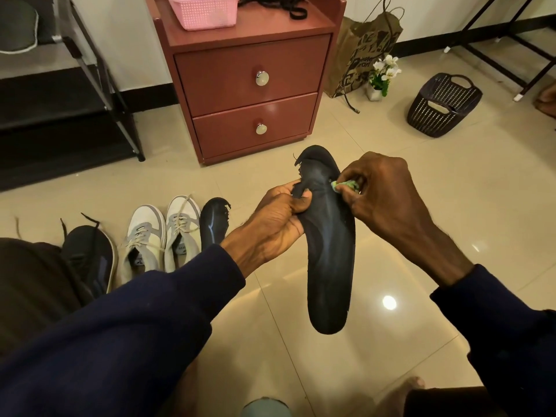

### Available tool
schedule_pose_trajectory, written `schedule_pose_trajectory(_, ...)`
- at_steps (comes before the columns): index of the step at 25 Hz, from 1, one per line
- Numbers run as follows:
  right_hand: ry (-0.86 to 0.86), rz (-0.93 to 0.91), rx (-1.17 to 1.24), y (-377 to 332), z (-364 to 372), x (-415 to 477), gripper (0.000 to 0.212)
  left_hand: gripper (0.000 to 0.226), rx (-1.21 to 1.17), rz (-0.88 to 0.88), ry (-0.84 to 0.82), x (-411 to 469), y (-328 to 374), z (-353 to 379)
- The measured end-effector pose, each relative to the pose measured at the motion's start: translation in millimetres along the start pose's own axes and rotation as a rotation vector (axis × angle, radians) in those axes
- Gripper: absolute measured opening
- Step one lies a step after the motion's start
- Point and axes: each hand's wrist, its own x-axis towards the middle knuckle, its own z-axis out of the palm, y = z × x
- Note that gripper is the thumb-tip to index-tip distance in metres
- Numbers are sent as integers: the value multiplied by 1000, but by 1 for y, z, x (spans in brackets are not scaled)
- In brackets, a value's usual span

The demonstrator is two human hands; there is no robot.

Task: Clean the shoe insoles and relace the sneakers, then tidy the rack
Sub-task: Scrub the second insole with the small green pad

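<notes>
Though apart, two insoles [329, 251] [212, 224], three sneakers [90, 260] [144, 236] [182, 233]

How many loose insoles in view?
2. One held insole, gripped by the left hand; the right hand pinches a green cloth against it. One floor insole, beside the white sneakers. Others may be hidden inside shoes.

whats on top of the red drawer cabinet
A pink basket and a tangle of black laces sit on the cabinet top, side by side. The basket's inside is hidden by its wall, and the frame edge cuts off both.
</notes>
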Motion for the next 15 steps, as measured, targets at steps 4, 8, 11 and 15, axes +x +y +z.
schedule_pose_trajectory(4, -137, -54, 150, -7, 0, -1, 10, 36, 51, -41, -24, -3, 1, -1)
schedule_pose_trajectory(8, 50, 6, 74, 3, -4, 5, 9, 35, 91, -91, -96, -6, 0, 0)
schedule_pose_trajectory(11, -31, 1, 186, -5, -4, 2, 8, 37, 107, -90, -136, -6, 0, 0)
schedule_pose_trajectory(15, -123, 10, 196, -8, 0, 2, 7, 39, 117, -81, -123, -4, 0, -3)
